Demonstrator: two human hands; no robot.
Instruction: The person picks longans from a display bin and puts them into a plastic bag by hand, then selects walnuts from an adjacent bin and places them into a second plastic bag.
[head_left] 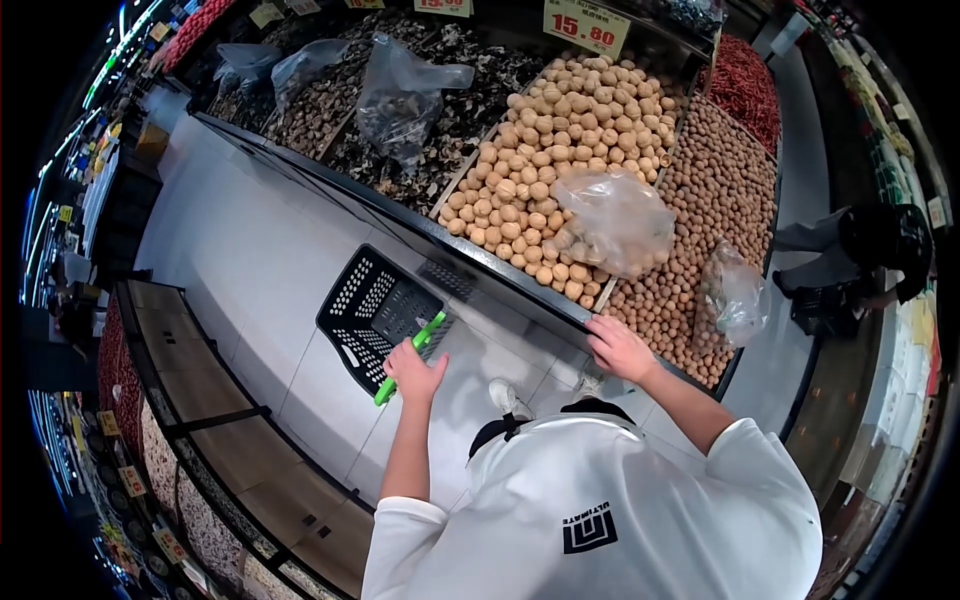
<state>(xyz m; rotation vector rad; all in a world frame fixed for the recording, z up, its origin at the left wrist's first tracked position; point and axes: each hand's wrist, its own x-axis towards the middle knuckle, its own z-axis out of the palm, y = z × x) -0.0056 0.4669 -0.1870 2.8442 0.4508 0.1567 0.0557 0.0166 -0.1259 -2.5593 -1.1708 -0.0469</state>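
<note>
A shopper in a white T-shirt (640, 470) printed with a black square emblem stands on a pale tiled floor (230, 225), white shoes (507, 397) showing below the hem, at a market display of nuts and dried goods. The left hand (417, 369) has its grip closed around the bright green handle (431, 329) of a black perforated shopping basket (402, 298), which is just beyond that hand and to the left of the shoes, its inside facing up; whether its base touches the floor cannot be told. The right hand (622, 349) reaches to the dark rim (548, 300) of the display bin, its grip loosely open with the fingers near together and the tips at the edge. Behind the rim, large pale walnuts (575, 140) lie heaped beside smaller, browner nuts (725, 190), with one clear plastic bag (622, 222) lying across the divider between the two heaps and another bag (735, 300) on the smaller nuts near the corner. Farther left, a translucent bag (400, 105) rests on dark, curled dried goods (485, 60). A price sign (587, 30) reading 15.80 stands behind the walnuts; red dried goods (743, 88) fill the far right corner. Across the aisle at right, another person (888, 245) in a dark top stands beside a dark basket (825, 308).
</note>
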